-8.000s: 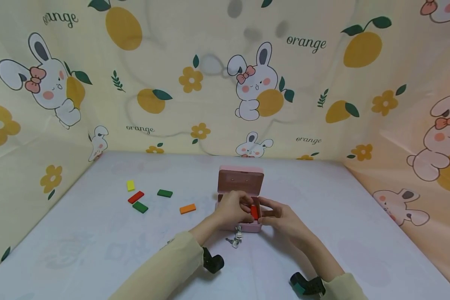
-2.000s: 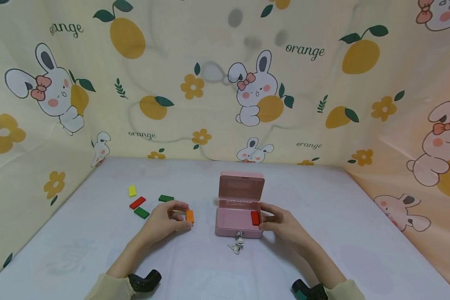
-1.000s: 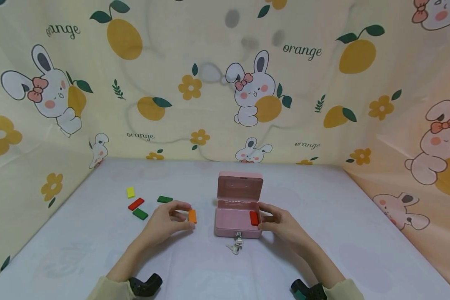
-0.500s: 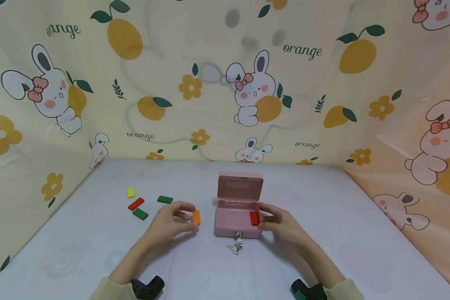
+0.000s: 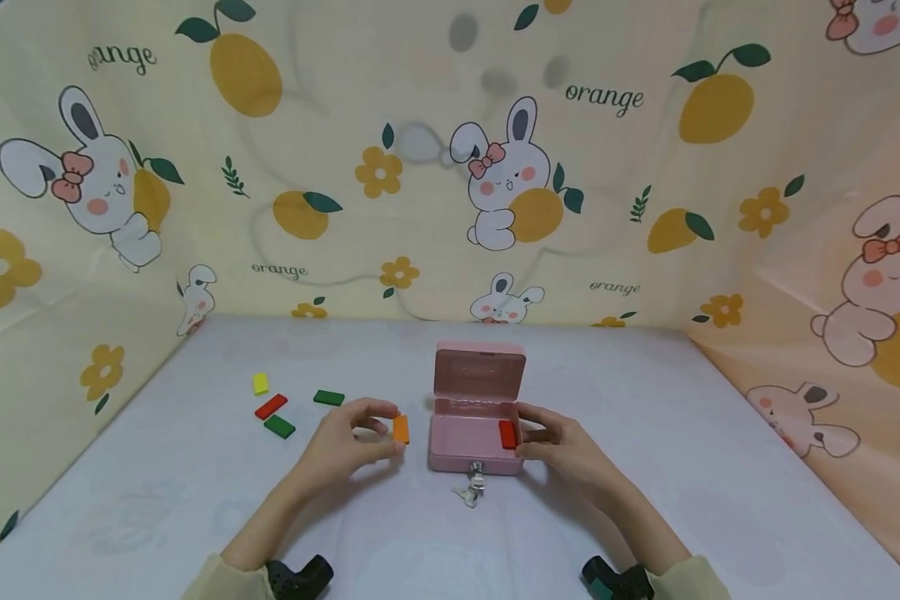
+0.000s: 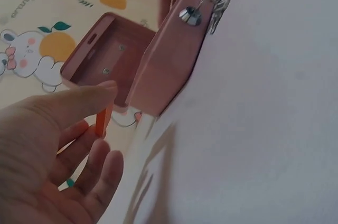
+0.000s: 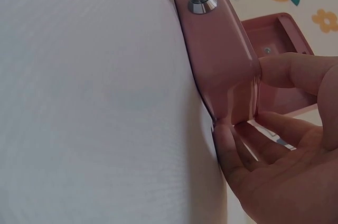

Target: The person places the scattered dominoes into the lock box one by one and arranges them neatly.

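My left hand pinches an orange block between thumb and fingers, upright above the table just left of the cash box. In the left wrist view the orange block shows between thumb and fingertips. The pink metal cash box stands with its lid raised. One red block lies inside, by its right wall. My right hand holds the box's right end. The right wrist view shows the thumb at the upper edge and the fingers along the side of the box.
Keys hang from the lock on the box's front. On the table's left lie a yellow block, a red block and two green ones, the nearer green block beside the red. A patterned cloth rises behind.
Earlier the left hand was inside the box and the orange block lay on the table. Now that hand holds the orange block and has moved right toward the box. The right hand stays put.
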Available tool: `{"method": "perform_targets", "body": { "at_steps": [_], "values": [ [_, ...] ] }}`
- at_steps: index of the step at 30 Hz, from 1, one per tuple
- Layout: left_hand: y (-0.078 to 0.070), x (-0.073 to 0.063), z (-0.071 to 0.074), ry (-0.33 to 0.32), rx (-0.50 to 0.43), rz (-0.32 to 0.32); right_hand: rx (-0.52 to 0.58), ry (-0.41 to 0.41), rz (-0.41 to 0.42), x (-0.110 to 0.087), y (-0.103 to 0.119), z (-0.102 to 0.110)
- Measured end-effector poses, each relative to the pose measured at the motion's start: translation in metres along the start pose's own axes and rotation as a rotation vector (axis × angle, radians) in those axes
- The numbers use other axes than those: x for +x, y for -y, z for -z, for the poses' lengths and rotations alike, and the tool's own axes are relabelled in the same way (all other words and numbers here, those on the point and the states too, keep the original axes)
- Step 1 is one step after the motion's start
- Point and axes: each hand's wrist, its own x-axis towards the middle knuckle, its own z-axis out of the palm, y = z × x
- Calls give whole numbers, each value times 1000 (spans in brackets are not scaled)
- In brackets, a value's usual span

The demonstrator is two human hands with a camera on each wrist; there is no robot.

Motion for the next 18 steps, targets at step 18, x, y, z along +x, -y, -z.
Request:
{"method": "perform_targets", "body": {
  "at_steps": [18],
  "values": [
    [-30, 14, -17, 55, 41, -165, 3, 11, 12, 3, -2, 0]
  ]
}}
